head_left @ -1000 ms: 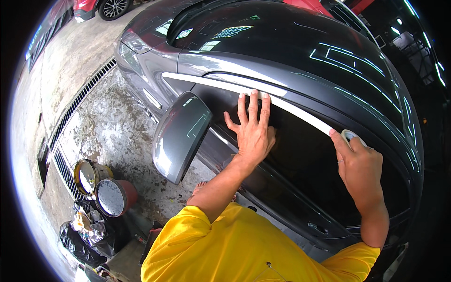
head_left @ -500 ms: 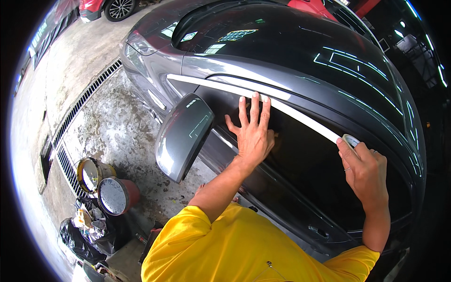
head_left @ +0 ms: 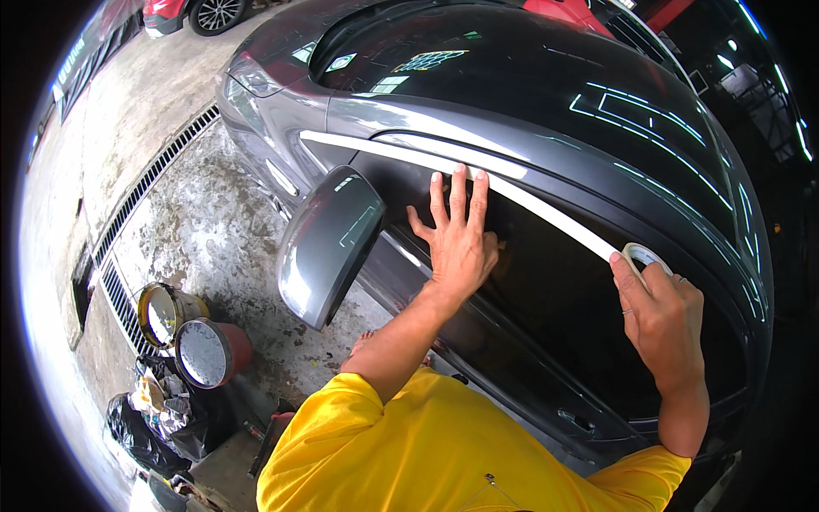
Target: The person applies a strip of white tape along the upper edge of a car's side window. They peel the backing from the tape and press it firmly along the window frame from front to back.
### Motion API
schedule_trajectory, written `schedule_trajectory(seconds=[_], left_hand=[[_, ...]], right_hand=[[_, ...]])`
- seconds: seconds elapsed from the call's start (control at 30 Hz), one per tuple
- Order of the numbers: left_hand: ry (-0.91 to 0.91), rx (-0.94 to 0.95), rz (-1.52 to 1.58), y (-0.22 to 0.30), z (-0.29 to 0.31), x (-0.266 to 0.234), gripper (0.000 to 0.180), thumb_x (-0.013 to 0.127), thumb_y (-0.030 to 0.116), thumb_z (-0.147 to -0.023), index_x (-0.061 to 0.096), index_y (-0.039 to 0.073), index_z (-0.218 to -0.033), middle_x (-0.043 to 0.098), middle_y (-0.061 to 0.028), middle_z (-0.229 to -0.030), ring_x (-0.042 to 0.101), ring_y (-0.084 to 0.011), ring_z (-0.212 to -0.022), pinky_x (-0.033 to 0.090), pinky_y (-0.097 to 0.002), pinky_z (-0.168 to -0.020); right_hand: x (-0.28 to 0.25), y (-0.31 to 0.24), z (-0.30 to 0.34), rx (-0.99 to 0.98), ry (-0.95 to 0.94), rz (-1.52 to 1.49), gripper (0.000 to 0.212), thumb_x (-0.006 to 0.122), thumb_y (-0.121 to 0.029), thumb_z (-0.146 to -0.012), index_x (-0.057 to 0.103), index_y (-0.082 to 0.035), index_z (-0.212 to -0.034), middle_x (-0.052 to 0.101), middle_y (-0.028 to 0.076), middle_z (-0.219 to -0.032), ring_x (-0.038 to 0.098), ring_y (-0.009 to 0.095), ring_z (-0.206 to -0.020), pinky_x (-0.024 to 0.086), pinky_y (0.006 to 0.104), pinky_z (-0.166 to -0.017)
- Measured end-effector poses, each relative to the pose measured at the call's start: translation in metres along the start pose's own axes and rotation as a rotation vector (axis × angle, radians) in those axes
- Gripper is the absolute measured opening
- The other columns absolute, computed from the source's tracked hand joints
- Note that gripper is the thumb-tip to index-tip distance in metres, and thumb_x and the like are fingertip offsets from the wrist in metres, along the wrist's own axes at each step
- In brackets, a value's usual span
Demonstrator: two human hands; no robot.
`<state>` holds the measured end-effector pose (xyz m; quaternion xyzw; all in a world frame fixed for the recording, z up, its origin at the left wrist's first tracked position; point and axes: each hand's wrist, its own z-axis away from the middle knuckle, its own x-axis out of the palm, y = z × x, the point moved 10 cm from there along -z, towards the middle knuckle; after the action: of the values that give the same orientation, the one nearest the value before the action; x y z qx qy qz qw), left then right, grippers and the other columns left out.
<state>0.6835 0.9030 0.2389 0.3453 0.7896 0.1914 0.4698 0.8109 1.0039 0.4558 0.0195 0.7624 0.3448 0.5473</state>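
Observation:
A strip of white masking tape (head_left: 546, 211) runs along the upper edge of the side window (head_left: 546, 282) of a dark grey car (head_left: 358, 115). My left hand (head_left: 459, 247) lies with fingers spread against the window, its fingertips touching the tape's lower edge near the middle. My right hand (head_left: 661, 307) grips the tape roll (head_left: 646, 256) at the rear end of the strip. The strip stretches straight from the front corner of the window to the roll. Part of the roll is hidden behind my fingers.
The wing mirror (head_left: 333, 243) juts out left of my left forearm. Two buckets, one yellowish (head_left: 171, 311) and one reddish (head_left: 213, 352), stand on the stained floor beside black rubbish bags (head_left: 149, 431). A drain grate (head_left: 153, 183) crosses the floor. A red car (head_left: 183, 15) is at the far left.
The tape roll shows a little more above my right hand, turned slightly. Both hands stay at nearly the same places; the view has shifted a touch.

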Motion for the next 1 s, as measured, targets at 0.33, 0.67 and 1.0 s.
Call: schedule_trajectory(seconds=[0.33, 0.67, 1.0], left_hand=[[0.098, 0.018, 0.054, 0.006, -0.003, -0.001, 0.106, 0.071, 0.010, -0.068, 0.032, 0.012, -0.168, 0.027, -0.0146, -0.172, 0.019, -0.0444, -0.160, 0.015, -0.0809, -0.113], [0.035, 0.022, 0.028, 0.008, 0.001, 0.006, 0.106, 0.075, 0.015, -0.070, 0.033, 0.014, -0.168, 0.030, -0.0112, -0.173, 0.022, -0.0427, -0.159, 0.015, -0.0810, -0.112], [-0.020, -0.024, 0.038, 0.006, 0.003, 0.006, 0.110, 0.067, 0.005, -0.068, 0.029, 0.020, -0.170, 0.024, -0.0103, -0.176, 0.012, -0.0470, -0.162, 0.013, -0.0840, -0.112]], right_hand=[[0.004, 0.000, -0.001, -0.038, 0.019, 0.068, 0.038, 0.080, -0.007, -0.087, 0.079, -0.011, -0.125, 0.049, 0.003, -0.074, 0.059, 0.017, -0.059, 0.051, 0.0351, -0.055], [0.004, 0.000, -0.002, -0.009, -0.022, 0.065, 0.040, 0.082, -0.008, -0.086, 0.080, -0.013, -0.125, 0.049, 0.003, -0.073, 0.058, 0.018, -0.057, 0.050, 0.0354, -0.053], [-0.022, 0.027, 0.015, 0.009, -0.034, 0.016, 0.038, 0.083, -0.009, -0.085, 0.080, -0.014, -0.123, 0.053, 0.006, -0.077, 0.058, 0.022, -0.056, 0.048, 0.0375, -0.054]])
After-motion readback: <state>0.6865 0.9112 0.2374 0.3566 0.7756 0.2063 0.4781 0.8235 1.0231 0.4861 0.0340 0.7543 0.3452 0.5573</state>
